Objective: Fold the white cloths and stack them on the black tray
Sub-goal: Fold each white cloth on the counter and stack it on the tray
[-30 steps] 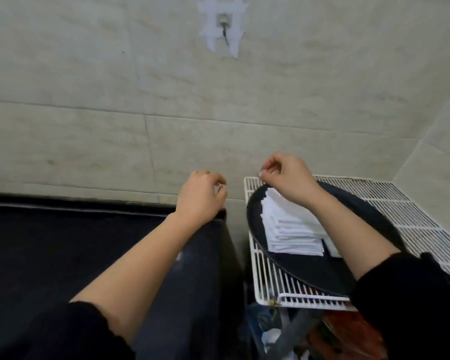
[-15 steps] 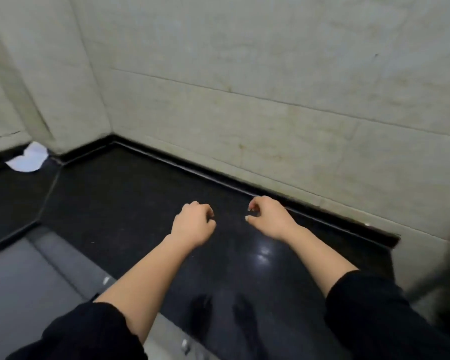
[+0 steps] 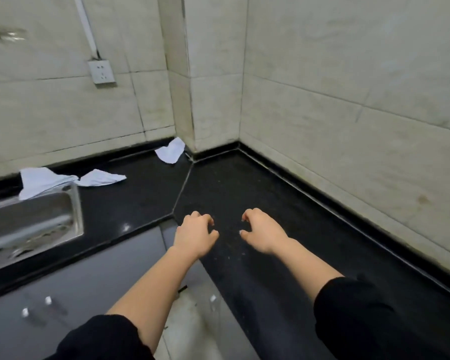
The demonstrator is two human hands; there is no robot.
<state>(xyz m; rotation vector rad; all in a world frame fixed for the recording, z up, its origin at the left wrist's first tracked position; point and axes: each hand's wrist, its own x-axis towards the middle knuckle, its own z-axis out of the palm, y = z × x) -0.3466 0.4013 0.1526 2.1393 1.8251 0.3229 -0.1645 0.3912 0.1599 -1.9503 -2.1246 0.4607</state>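
I saw left hand (image 3: pixel 195 233) and right hand (image 3: pixel 261 233) loosely curled, holding nothing, over black counter (image 3: pixel 244 183); white cloths (image 3: pixel 170 152) lay crumpled by far wall.

worktop (image 3: pixel 244 193): black polished stone, speckled, glossy | sink (image 3: pixel 77 209): brushed steel, dull sheen | white cloths (image 3: pixel 170 152): thin soft fabric, crumpled, matt | wall tiles (image 3: pixel 322 100): pale, marbled, smooth, faint sheen | socket (image 3: pixel 101 74): white plastic | cabinet fronts (image 3: pixel 89 281): grey, smooth | sleeves (image 3: pixel 348 307): black matt cloth
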